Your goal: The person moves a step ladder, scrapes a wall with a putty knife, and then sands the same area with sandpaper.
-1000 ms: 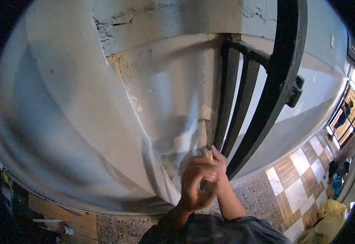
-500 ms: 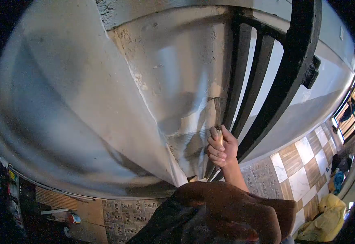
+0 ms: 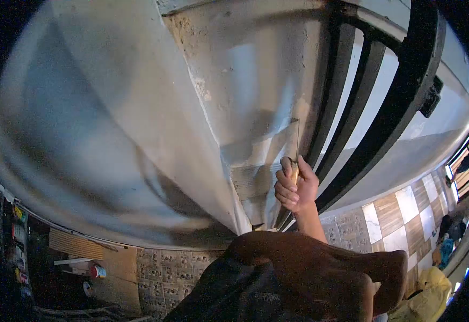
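Observation:
My right hand (image 3: 297,185) is closed around the light handle (image 3: 295,173) of a putty knife, thumb lying along its upper part. The thin blade (image 3: 298,137) points up and shows almost edge-on. It is close over the patchy, stained wall (image 3: 261,107), next to a pale patch of fresh-looking coating (image 3: 277,142). Just to the right of the hand run dark railing bars (image 3: 347,112). A brown sleeve (image 3: 309,263) covers the arm above the wrist. My left hand is out of view.
A smooth pale wall (image 3: 111,123) bulges at the left, its edge chipped. Patterned tiles (image 3: 175,273) and checkered tiles (image 3: 395,214) cover the floor. A small red-and-white tub (image 3: 98,271) stands lower left, and a yellow cloth or bag (image 3: 427,298) lies lower right.
The view has shifted, so the wall and railing sit further right and higher. The putty knife has turned from showing its blade's face to nearly edge-on, still in my right hand.

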